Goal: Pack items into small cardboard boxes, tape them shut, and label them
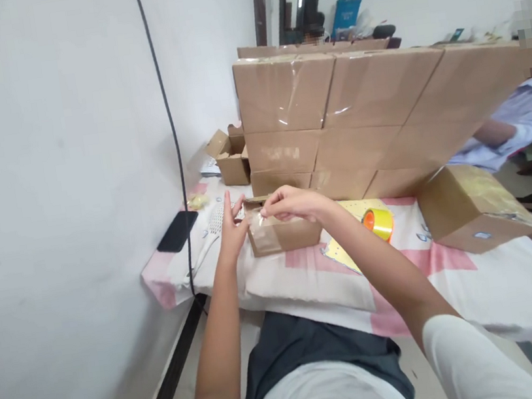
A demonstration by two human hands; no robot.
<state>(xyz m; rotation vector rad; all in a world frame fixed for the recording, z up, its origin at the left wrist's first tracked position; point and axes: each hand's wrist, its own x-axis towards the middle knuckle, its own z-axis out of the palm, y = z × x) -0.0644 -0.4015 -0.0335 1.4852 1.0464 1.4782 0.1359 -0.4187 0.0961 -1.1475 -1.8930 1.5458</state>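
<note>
A small cardboard box [295, 233] sits on the cloth-covered table in front of me. My right hand [293, 203] is over its top, thumb and fingers pinched on a shiny strip of clear tape [255, 219]. The tape shows at the box's left end. Beside that end is my left hand [234, 227], its fingers spread and pointing up. Its thumb side is close to the tape; whether it touches cannot be made out. A yellow tape roll [382, 224] with an orange core lies to the right of the box.
A wall of stacked cartons [327, 141] stands behind the box. An open carton [234, 167] is at the back left, a closed carton [475, 206] at the right. A black phone [177, 232] lies by a hanging cable [170, 120]. Another person's sleeve [526, 113] is at far right.
</note>
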